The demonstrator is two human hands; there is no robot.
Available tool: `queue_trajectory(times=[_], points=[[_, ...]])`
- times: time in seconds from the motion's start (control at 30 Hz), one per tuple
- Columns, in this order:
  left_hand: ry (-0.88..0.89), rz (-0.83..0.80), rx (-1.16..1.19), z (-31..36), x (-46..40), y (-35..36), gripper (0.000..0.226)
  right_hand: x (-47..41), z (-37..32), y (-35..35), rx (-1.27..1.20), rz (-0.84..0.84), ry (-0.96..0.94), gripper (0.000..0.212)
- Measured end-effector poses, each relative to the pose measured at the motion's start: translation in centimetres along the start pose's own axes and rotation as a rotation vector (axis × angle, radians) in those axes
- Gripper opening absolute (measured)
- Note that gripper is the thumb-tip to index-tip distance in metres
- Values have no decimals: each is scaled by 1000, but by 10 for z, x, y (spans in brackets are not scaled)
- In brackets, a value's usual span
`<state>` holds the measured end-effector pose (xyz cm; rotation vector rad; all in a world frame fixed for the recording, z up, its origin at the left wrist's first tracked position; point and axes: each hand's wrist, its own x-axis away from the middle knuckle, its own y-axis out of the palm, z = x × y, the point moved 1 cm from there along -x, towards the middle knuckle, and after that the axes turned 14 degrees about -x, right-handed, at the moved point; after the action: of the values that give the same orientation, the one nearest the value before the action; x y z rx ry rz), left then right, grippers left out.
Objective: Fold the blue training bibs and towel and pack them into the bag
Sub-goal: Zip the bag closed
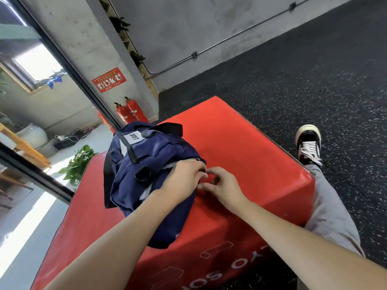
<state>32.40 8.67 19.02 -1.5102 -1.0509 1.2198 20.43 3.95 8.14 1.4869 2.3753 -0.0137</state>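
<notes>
Navy bag (150,164) lies on its side on top of the red box (240,147), toward the box's left half, near end hanging slightly over the front edge. My left hand (181,178) rests on the bag's right end, fingers curled down onto the fabric by the zip line. Right hand (223,185) is just right of it, fingertips (206,174) curled in and meeting the left hand's fingertips at a small dark piece, looks like the zip pull; can't tell which hand actually pinches it. A sliver of pale fabric shows at the opening just left of the left hand. Black strap (165,128) sits across the bag's far end. Beyond the grip: fire extinguishers (128,114) against the wall. Right of the box, a sneaker (307,143) on the dark speckled floor (314,80).
</notes>
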Motion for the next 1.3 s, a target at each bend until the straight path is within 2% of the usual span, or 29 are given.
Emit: queue_trajectory(times=[0.07,0.17,0.33,0.47,0.57,0.7,0.77,0.9,0.97,1.17,1.3], points=[[-18,-13,19,-2,-1,-7,9,-2,1,5,-42,10,-57,42],[-98,-64,77,-7,-2,-17,10,-5,1,13,-113,32,-76,32],[-170,-135,217,-9,-2,-30,9,-9,1,19,-81,30,-111,25],[-209,-157,252,-11,-5,-31,9,-10,-4,20,-72,15,-159,33],[-239,-151,287,-11,-4,-32,10,-8,-7,18,-124,31,-77,35],[-288,-161,356,-15,-1,-28,16,-2,-4,14,-399,-26,85,33],[-297,-161,332,-16,-2,-26,16,-1,-3,17,-365,-25,75,36],[-241,-177,220,-8,-4,-26,16,-7,-5,26,-197,23,-15,18],[-179,-191,148,-11,-4,-28,14,-9,-6,27,-163,10,-43,22],[187,-364,-229,-14,-18,-37,11,-13,3,18,-85,-70,-35,25],[274,-330,-348,-12,-23,-38,7,-15,7,12,-44,-73,-44,29]])
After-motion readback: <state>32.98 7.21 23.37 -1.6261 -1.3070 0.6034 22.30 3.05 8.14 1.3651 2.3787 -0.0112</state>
